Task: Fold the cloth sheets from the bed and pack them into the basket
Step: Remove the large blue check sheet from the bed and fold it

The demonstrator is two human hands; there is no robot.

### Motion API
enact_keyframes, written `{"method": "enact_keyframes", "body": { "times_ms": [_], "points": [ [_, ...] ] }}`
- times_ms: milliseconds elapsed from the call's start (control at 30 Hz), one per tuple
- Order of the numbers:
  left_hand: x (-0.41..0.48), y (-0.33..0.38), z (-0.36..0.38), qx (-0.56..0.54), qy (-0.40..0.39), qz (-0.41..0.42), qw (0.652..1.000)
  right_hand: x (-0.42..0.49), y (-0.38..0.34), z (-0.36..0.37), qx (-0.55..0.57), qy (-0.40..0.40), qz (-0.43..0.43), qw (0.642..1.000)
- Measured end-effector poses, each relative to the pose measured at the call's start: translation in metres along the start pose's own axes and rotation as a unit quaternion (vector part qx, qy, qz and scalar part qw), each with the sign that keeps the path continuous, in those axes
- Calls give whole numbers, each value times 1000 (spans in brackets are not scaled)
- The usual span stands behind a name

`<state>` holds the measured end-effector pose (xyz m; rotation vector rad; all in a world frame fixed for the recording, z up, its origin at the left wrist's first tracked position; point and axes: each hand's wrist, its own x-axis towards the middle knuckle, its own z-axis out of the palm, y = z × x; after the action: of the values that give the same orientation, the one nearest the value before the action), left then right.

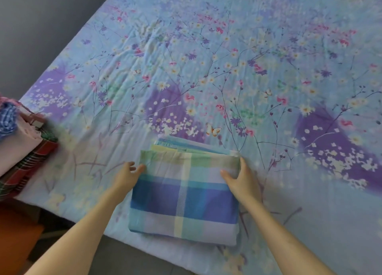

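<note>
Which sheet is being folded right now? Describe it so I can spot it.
On the floral bed, look at the near edge, between both hands. The folded sheet there is blue, green and yellow plaid, unlike the red-checked pile at the left.

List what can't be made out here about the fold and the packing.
- Basket: none identifiable in the head view; the stacked cloths are cut off by the left edge.
- Plaid sheet: layer count hidden under its top face.
- Right hand: fingertips hidden behind the sheet's edge.
- Left hand: grip blurred.
</note>
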<state>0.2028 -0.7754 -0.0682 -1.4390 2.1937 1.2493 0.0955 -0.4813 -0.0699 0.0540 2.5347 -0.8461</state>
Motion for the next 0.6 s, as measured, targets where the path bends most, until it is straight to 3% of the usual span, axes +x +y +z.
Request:
{"method": "enact_keyframes", "body": {
  "times_ms": [67, 167, 300, 400, 533, 600],
  "points": [
    [9, 8, 7, -38, -16, 29, 999, 19, -3, 0, -116, -24, -77, 990],
    [19, 18, 4, -22, -37, 73, 996, 43, -16, -9, -200, -89, -97, 971],
    [2, 23, -18, -36, -130, 115, 984, 39, -19, -25, -188, -134, -135, 964],
    [-13, 31, -28, -84, -125, 154, 976, 25, -14, -39, -136, -127, -167, 968],
    [-4, 47, -22, -109, -121, 171, 972, 32, -12, -53, -32, -177, -194, 964],
    [11, 59, -12, -118, -84, 169, 975, 44, -20, -57, 30, -163, -188, 968]
  ]
}}
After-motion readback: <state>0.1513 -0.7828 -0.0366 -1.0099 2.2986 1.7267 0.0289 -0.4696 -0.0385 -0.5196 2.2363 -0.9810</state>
